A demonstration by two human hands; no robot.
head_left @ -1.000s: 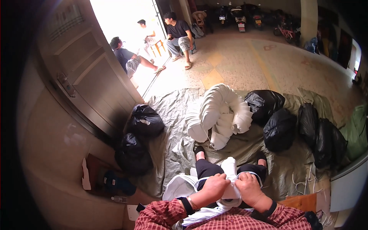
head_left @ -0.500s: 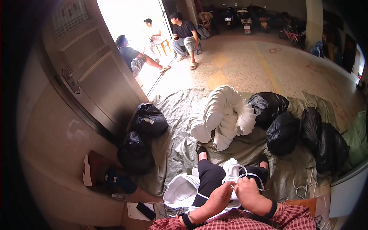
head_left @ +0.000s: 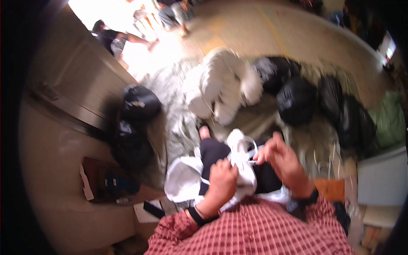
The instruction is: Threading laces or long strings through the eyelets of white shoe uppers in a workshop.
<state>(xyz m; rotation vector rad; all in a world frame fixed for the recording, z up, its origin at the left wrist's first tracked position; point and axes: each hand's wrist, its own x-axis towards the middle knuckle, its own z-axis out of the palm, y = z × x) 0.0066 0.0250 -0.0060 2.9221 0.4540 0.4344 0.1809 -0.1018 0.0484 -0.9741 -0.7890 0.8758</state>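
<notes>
A white shoe (head_left: 245,176) lies on my lap, its toe pointing away from me. A white shoelace (head_left: 255,146) loops up from its front. On the shoe's left, my left hand (head_left: 223,178) is closed in a fist; a lace end shows beside it, though the grip itself is partly hidden. Across the shoe, my right hand (head_left: 282,161) pinches a lace between thumb and fingertip, slightly blurred. By my left thigh rests a white bag-like bundle (head_left: 182,178).
A curved stack of nested white pieces (head_left: 223,85) lies ahead on a grey-green tarp (head_left: 170,140). Black plastic bags (head_left: 142,104) stand left, and more black bags (head_left: 296,102) right. A dark phone (head_left: 154,209) is at lower left. People (head_left: 112,38) sit by the doorway.
My hands, together at the shoe before, have moved apart: left hand to the left, right hand to the right. The view has tilted down, and the lace loop looks smaller.
</notes>
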